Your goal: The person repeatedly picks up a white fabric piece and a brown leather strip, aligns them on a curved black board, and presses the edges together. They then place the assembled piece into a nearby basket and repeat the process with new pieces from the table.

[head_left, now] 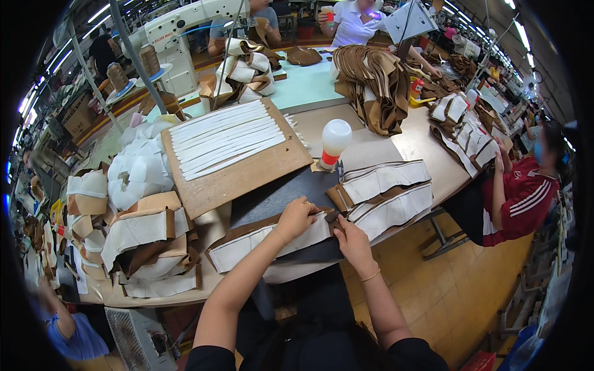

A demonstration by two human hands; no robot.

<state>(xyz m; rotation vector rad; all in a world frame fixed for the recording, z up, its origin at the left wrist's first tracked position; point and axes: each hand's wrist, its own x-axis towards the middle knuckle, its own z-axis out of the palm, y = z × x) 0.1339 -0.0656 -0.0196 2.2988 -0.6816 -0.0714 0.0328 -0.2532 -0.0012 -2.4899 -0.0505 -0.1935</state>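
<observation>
A long brown leather panel with white backing [247,245] lies along the near table edge, partly on a dark mat [270,196]. My left hand [296,219] rests over its far edge, fingers bent and pinched together there. My right hand [354,242] grips the brown right end of the panel between thumb and fingers. Just right of my hands is a stack of similar white-backed brown panels [390,207]. Beyond the mat stands a translucent bottle with a red lower end [336,139]. What lies directly under my left fingertips is hidden.
A tilted brown board [247,180] carries rows of white strips [226,137]. Piled leather pieces [145,238] fill the left side; more brown pieces [371,86] hang in a heap at the back. A sewing machine [170,46] stands far left. A person in red [526,195] sits at right.
</observation>
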